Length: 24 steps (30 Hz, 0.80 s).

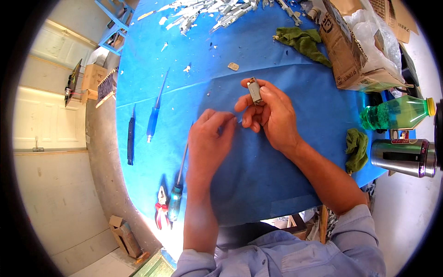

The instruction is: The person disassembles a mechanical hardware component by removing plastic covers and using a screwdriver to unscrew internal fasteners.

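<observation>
Between the thumb and fingers of my right hand [277, 113] sits a small grey rectangular metal part [254, 91] with a brownish opening at its upper end. My left hand [213, 138] is just left of it, slightly blurred, its thumb and fingertips pinched together. Whether anything tiny is in that pinch I cannot make out. A screwdriver with a teal handle [175, 203] lies beside my left forearm, its shaft running up toward the hand. Red-handled pliers [161, 210] lie next to it.
A blue screwdriver [152, 122] and a black slim tool [131, 141] lie at left. Grey metal pieces [230, 14] pile at the far edge. Right stand a cardboard box [344, 60], a green bottle [392, 113], a steel mug [399, 157] and green gloves [300, 41].
</observation>
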Each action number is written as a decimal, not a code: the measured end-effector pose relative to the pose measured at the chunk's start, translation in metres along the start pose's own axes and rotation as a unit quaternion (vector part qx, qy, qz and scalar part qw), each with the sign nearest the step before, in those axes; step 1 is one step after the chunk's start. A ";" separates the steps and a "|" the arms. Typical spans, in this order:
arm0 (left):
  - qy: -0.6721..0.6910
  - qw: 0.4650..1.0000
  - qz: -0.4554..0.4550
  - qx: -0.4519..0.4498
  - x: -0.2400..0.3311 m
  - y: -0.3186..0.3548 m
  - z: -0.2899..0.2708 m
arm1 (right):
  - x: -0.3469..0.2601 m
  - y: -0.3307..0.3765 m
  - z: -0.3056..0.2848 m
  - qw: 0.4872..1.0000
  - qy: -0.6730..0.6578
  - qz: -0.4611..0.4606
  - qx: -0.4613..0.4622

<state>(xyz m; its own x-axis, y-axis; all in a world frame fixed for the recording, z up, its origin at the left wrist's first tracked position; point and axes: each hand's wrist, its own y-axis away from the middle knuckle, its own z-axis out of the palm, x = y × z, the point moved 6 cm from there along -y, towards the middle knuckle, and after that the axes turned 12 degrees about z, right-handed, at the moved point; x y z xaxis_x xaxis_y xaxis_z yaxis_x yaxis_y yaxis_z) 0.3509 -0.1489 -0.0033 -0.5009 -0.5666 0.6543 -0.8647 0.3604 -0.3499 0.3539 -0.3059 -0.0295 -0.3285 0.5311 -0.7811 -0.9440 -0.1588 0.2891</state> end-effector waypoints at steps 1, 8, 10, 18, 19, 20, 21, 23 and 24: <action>-0.010 1.000 0.009 0.011 0.000 0.001 0.001 | 0.000 0.000 0.000 1.000 -0.005 -0.001 -0.002; -0.171 0.980 0.033 0.093 0.002 0.002 -0.006 | 0.001 -0.001 -0.006 1.000 -0.025 0.006 0.013; -0.160 0.980 0.022 0.117 0.000 0.002 -0.008 | 0.002 -0.002 -0.007 1.000 -0.023 0.007 0.009; -0.084 0.985 0.024 0.146 0.009 0.001 -0.008 | 0.002 -0.002 -0.006 1.000 -0.016 0.020 0.013; -0.076 0.986 0.025 0.149 0.010 0.001 -0.008 | 0.002 -0.002 -0.006 1.000 -0.014 0.019 0.012; -0.067 0.986 0.027 0.152 0.012 0.000 -0.008 | 0.002 -0.002 -0.006 1.000 -0.012 0.019 0.010; -0.058 0.986 0.028 0.152 0.013 0.000 -0.009 | 0.002 -0.002 -0.006 1.000 -0.014 0.019 0.007; -0.039 0.987 0.032 0.152 0.017 0.000 -0.010 | 0.004 -0.003 -0.006 1.000 -0.018 0.019 0.000; -0.027 0.988 0.031 0.152 0.020 0.000 -0.010 | 0.004 -0.003 -0.005 1.000 -0.015 0.016 0.000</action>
<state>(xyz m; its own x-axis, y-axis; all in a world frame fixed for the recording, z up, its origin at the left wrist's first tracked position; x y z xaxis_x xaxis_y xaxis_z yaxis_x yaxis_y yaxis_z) 0.3410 -0.1528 0.0165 -0.5480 -0.5918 0.5912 -0.7991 0.1614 -0.5791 0.3549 -0.3080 -0.0361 -0.3574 0.5503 -0.7547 -0.9331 -0.1762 0.3134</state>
